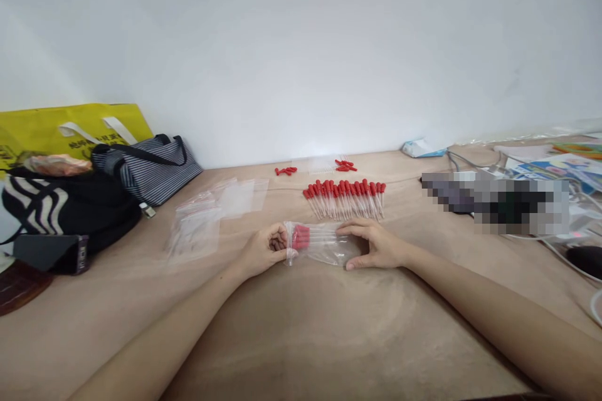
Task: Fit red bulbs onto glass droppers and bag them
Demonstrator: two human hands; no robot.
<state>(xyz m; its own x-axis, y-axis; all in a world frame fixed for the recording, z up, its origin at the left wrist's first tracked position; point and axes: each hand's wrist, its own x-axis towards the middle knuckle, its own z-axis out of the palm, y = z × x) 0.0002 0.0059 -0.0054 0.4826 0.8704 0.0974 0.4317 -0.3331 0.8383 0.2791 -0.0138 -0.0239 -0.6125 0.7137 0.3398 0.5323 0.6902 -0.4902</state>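
Observation:
A clear zip bag [324, 254] lies on the cloth in front of me, with several droppers [322, 237] inside, their red rubber bulbs toward the left. My left hand [268, 247] has its fingers curled and pinches the bag at its zip end. At the bag's other end, my right hand [374, 244] curves with thumb and fingers apart, its fingertips at the upper edge. Just beyond the bag, a row of droppers [345, 197] lies side by side, bulbs pointing away from me. Loose red bulbs form two small piles [286, 171] near the wall.
Clear zip bags [195, 225] are stacked left of my left hand. Farther left are a striped bag [160, 166], a black bag [79, 207], a phone [51, 254] and a yellow bag [113, 122]. Cables, papers [559, 169] and a black mouse [583, 258] occupy the right side.

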